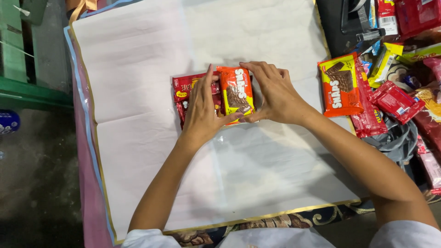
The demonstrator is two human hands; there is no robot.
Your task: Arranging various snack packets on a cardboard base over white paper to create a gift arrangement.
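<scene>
At frame centre, the left hand [202, 112] and right hand [275, 94] grip an orange-yellow plastic wafer packet [236, 92], fingers closed around it, above red snack packets [186, 87] on white wrapping paper [138, 69].

This looks like a small shop or packing stall for snacks. At the right edge of the frame lies a heap of wrapped snack packets [395, 98], red, orange and yellow, many of one kind. A large white wrapping sheet [151, 115] with a gold edge covers the table in the centre. At the left are a bare concrete floor [36, 174] and a green wooden bench [23, 87].
</scene>
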